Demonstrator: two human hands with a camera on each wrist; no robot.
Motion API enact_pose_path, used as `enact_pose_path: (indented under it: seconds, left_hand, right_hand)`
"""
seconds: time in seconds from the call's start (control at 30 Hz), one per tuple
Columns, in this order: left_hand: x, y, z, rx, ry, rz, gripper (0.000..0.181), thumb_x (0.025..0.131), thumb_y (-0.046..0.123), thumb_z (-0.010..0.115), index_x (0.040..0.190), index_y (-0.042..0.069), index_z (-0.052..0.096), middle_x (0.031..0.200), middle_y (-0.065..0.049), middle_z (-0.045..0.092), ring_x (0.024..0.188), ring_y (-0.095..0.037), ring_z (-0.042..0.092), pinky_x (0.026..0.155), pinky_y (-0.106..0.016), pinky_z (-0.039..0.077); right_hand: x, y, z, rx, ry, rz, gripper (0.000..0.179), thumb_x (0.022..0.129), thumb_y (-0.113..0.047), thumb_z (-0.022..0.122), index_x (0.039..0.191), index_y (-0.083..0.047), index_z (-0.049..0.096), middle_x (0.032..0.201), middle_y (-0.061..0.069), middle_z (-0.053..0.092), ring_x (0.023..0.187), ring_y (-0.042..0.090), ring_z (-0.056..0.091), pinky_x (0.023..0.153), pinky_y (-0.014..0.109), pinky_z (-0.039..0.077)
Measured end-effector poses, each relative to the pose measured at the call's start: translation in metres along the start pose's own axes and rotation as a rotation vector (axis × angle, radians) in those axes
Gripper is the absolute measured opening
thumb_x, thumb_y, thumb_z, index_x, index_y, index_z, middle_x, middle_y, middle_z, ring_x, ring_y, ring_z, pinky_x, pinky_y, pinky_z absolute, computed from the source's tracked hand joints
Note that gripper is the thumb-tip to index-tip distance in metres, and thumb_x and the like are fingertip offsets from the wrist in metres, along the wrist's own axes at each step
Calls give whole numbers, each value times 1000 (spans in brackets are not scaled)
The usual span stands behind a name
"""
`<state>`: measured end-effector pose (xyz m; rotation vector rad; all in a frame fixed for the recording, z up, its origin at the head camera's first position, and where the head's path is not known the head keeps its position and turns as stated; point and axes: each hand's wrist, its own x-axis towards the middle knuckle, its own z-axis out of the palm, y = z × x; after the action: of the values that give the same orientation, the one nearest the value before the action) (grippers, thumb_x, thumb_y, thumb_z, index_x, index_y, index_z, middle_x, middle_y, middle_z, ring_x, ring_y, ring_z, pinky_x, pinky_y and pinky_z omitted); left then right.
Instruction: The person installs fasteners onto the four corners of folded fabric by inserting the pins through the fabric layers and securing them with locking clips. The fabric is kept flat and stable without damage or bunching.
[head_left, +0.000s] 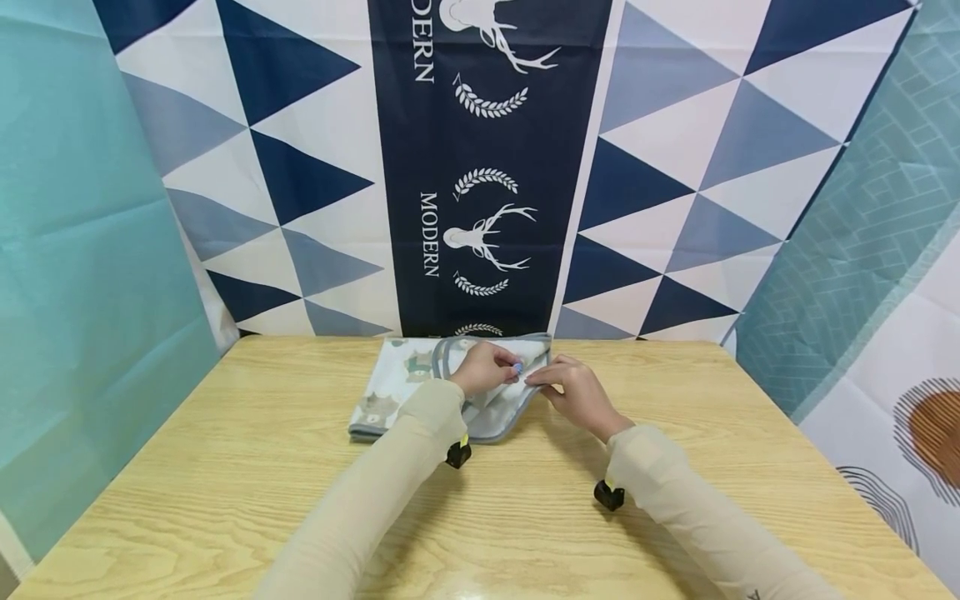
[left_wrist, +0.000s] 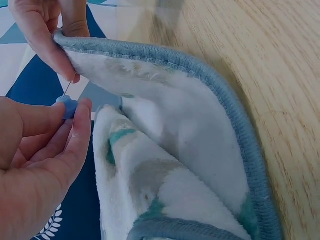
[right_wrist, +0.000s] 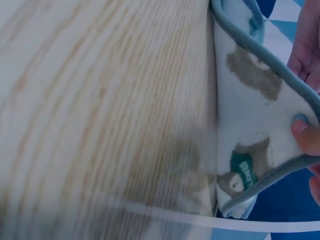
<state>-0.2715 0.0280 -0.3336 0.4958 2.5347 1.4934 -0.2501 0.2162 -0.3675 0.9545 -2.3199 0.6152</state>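
A fleecy white blanket (head_left: 408, 375) with brown and green animal prints and a grey-blue bound edge lies folded at the table's far side. Between thumb and fingers, my left hand (head_left: 483, 369) pinches a blue-headed pin (left_wrist: 69, 106); its thin metal needle points up toward the other hand's fingertip in the left wrist view. My right hand (head_left: 581, 394) pinches the blanket's raised corner by its bound edge, its thumb (right_wrist: 306, 137) on the printed face in the right wrist view. Whether the needle touches the cloth cannot be told.
The blanket rests on a light wood-grain table (head_left: 247, 500). Behind the table hangs a patterned curtain (head_left: 315, 167) of triangles and deer heads. Teal cloth (head_left: 90, 250) hangs at the left, and a white printed cloth (head_left: 885, 400) at the right. Each wrist carries a small black camera (head_left: 458, 455).
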Motion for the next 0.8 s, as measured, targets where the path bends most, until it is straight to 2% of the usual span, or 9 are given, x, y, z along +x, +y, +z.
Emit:
enact_pose_path:
  seconds: [0.2,0.8]
  left_hand:
    - [0,0,-1,-36,-12,-10,24,90,-2,59,112,-10,66,105,-23,71,94,-28,72,76,-21,58]
    - [1,-2,0,-34,3,-15,23,90,-2,59,111,-9,67,103,-23,72,92,-26,72,75,-21,58]
  right_hand:
    - [0,-1,-1,4,-6,-6,22,74,5,77,90,-10,78,88,4,77,76,16,63,66,28,52]
    - [0,-1,-1,6,-12,-15,23,74,5,76,90,-11,78,88,3,77,77,15,62,66,28,52]
